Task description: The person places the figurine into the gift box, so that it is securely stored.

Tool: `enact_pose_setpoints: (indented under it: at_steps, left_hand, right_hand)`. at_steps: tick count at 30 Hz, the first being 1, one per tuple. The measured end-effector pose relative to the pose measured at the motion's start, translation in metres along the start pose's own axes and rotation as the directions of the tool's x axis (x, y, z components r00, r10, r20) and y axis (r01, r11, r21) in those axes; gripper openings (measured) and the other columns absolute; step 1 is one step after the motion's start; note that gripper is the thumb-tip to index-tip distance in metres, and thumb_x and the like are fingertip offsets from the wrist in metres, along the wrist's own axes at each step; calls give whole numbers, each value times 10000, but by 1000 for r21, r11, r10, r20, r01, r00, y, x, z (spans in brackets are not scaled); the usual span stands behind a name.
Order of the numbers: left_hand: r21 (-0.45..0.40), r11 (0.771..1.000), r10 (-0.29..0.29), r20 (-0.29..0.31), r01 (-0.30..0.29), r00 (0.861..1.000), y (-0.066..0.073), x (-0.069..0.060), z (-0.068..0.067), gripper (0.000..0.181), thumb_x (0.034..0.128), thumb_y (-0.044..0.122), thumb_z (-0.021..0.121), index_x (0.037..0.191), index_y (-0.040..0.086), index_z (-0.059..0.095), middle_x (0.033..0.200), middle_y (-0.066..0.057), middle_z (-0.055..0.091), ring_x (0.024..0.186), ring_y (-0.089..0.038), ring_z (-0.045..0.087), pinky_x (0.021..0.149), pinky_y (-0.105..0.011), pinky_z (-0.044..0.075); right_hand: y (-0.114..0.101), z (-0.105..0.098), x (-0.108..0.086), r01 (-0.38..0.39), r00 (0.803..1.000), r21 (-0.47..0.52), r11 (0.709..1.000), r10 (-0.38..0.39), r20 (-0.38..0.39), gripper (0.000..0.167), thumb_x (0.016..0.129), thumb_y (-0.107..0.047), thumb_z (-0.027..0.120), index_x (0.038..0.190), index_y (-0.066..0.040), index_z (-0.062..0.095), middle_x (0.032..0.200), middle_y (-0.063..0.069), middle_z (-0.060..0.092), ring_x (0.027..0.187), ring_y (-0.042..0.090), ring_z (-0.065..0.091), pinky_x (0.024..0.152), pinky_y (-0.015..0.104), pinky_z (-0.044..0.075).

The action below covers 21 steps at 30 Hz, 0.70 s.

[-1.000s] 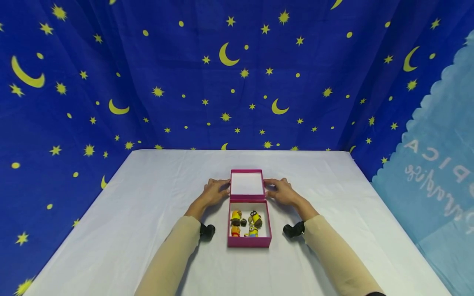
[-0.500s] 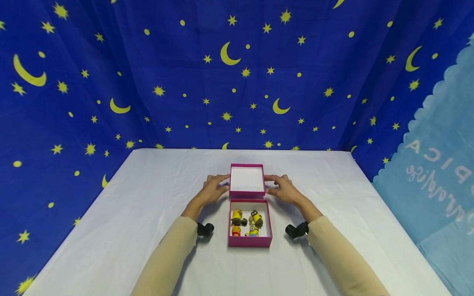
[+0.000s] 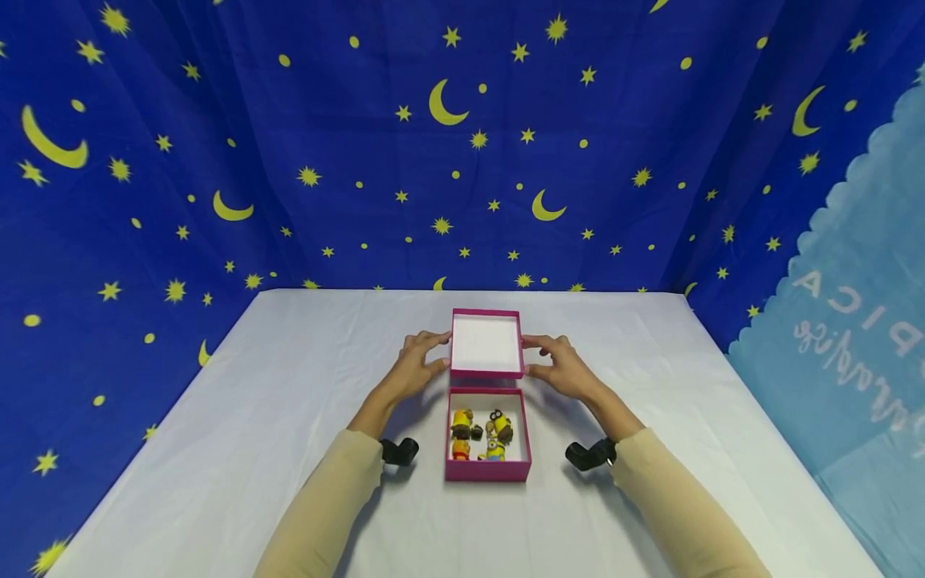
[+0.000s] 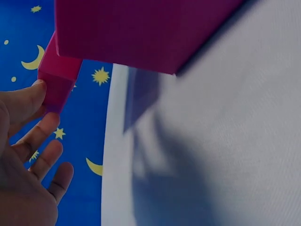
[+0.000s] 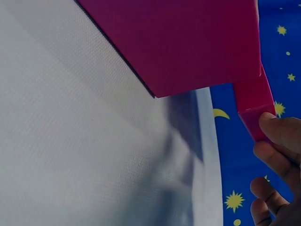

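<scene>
A magenta box lid (image 3: 486,343), white inside, is tilted up with its inner side facing me. My left hand (image 3: 413,369) pinches its left edge between thumb and fingers; my right hand (image 3: 565,371) pinches the right edge. Both wrist views show the lid corner in the fingers, raised beside the box's tall side. Just below the lid, apart from it, the open magenta box (image 3: 487,472) stands on the table. Inside lie several small toy figures, among them a yellow one with black goggles (image 3: 500,425), a yellow-and-blue one (image 3: 495,453) and an orange-and-red one (image 3: 460,451).
A white cloth covers the table (image 3: 325,345). Behind and to the left hangs a blue curtain (image 3: 361,120) with yellow moons and stars. A light blue cloth (image 3: 860,345) hangs at the right. Black wrist cameras (image 3: 399,451) sit on both wrists.
Both hands have raised the lid up and away from the box, tilting it further toward me. A gap has opened between lid and box. The box and figures have stayed put.
</scene>
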<state>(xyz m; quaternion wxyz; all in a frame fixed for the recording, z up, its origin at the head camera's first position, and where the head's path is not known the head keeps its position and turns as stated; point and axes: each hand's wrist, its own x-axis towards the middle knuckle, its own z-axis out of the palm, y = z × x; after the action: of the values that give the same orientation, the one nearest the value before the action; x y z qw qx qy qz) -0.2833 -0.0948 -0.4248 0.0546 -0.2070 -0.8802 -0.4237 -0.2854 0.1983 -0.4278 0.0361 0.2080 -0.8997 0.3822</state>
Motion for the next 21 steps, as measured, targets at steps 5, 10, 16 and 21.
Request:
enact_pose_setpoints:
  at_steps: [5,10,16,21]
  left_hand:
    - [-17,1000,22,-8,-22,1000,7,-2,-2,491,881,91,630,1356,73,508,1177,-117,566,1104,-287,401,913,-393,318]
    - [-44,999,27,-14,-27,1000,15,-5,-4,492,879,75,634,1354,60,508,1111,-104,575,1068,-264,412,839,-308,305]
    - [-62,997,34,-31,-36,999,21,-11,-5,503,870,49,629,1356,57,499,1079,-79,585,1062,-233,424,874,-322,329]
    - [-73,996,48,-53,-52,997,24,-17,-5,511,865,37,629,1358,66,499,1083,-73,583,1051,-223,426,852,-339,340]
  right_hand:
    - [-3,-3,-3,41,999,21,999,-41,-19,551,818,-82,695,1340,-88,520,1204,109,637,1032,302,470,838,417,349]
    - [-7,-4,-7,50,998,20,999,-49,-48,554,808,-71,700,1332,-80,522,1143,93,639,1001,260,474,833,383,352]
    - [-16,-6,-13,77,994,38,996,-74,-75,554,806,-39,691,1331,-57,515,1097,90,634,999,262,486,865,379,359]
    - [-21,-6,-19,96,991,43,994,-92,-96,566,812,-33,686,1346,-63,499,1107,85,631,1023,269,493,882,396,372]
